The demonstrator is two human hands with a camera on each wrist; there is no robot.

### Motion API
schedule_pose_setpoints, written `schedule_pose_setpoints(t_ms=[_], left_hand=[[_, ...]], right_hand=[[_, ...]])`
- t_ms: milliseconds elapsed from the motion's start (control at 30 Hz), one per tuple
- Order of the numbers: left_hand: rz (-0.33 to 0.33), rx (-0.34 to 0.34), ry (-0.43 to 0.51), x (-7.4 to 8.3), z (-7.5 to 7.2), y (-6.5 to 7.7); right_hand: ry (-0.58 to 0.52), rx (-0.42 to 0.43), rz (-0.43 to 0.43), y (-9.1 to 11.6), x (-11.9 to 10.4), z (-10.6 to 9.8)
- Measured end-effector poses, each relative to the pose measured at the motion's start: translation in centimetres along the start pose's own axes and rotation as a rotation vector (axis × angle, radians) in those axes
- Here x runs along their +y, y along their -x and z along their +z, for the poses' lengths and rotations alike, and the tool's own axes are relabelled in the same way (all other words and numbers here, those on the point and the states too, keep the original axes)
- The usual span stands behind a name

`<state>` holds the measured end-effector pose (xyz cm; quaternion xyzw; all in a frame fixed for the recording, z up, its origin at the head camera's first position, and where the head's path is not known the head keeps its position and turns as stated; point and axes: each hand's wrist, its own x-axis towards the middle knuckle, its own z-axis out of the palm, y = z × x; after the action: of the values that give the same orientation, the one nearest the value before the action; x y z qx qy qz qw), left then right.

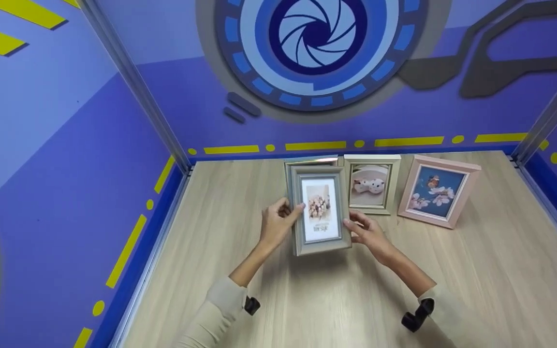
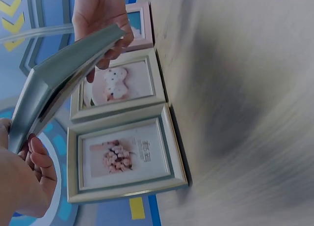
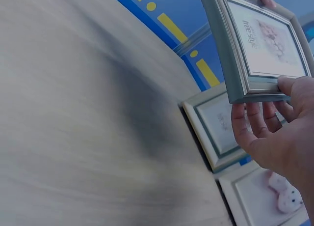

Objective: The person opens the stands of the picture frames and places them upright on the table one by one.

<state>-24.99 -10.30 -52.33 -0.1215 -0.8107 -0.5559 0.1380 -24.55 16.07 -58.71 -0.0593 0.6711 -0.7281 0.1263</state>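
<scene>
Both hands hold up a grey-green picture frame [image 1: 321, 208] with a rose bouquet print, tilted above the table. My left hand [image 1: 276, 222] pinches its left side, thumb on the front and fingers bent behind. On the opposite side, my right hand [image 1: 373, 239] grips the lower edge area, its thumb on the front border, as the right wrist view shows with fingers under the frame [image 3: 267, 44]. Behind it stands a pale frame with a similar bouquet print [image 2: 122, 157], mostly hidden in the head view.
To the right of that pale frame, a cream frame [image 1: 373, 210] with a spotted white plush picture stands beside it. Further right, a pink frame [image 1: 406, 203] with blossoms is angled inward. Purple-blue panels [image 1: 278, 130] with metal corner posts [image 1: 138, 92] bound the wood-grain table [image 1: 201, 232].
</scene>
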Motion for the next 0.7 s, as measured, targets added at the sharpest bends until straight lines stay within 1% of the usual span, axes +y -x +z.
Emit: schedule_pose_setpoints(t_ms=[133, 233, 400, 500, 700], left_hand=[[0.024, -0.057, -0.037, 0.4, 1.1, 0.3], [0.039, -0.086, -0.037, 0.7, 1.8, 0.5], [0.061, -0.124, -0.035, 0.9, 3.1, 0.6], [0.062, -0.142, -0.032, 1.2, 3.7, 0.8], [0.046, -0.168, -0.053, 1.8, 5.1, 1.2]], right_hand=[[0.001, -0.009, 0.011, 0.6, 0.9, -1.0], [-0.013, -0.009, 0.024, 0.9, 1.5, -1.6], [-0.032, 0.006, 0.045, 1.2, 2.2, -2.0], [-0.024, 0.021, 0.073, 1.3, 2.5, -1.9], [0.038, 0.06, 0.131, 1.7, 2.9, -1.7]])
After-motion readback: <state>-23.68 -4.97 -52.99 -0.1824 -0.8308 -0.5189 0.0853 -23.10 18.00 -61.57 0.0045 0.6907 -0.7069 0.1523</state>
